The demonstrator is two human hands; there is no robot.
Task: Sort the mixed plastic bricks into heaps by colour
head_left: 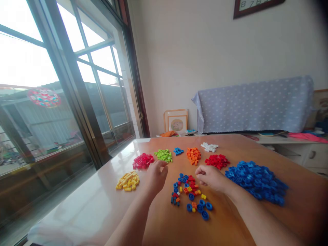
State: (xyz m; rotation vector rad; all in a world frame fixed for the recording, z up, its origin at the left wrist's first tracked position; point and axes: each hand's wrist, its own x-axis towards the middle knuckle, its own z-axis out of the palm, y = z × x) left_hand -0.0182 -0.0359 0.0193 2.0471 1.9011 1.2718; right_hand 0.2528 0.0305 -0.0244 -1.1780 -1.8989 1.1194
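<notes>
My left hand (156,175) hovers over the table just in front of the magenta brick pile (142,161) and the lime green brick pile (164,155). Its fingers are loosely bent and apart, with nothing visible in them. On the other side, my right hand (210,177) has its fingers curled together in front of the red brick pile (217,161); whatever they hold, if anything, is hidden. Between and below the hands lies a mixed scatter of toy bricks, with round blue pieces (200,208), red bricks (191,178), yellow bricks (203,196) and orange bricks (194,205).
A yellow brick pile (127,181) lies at the left, a large blue pile (256,181) at the right. Small blue (178,151), orange (193,156) and white (209,147) piles sit farther back on the glossy table (84,201). Windows line the left side.
</notes>
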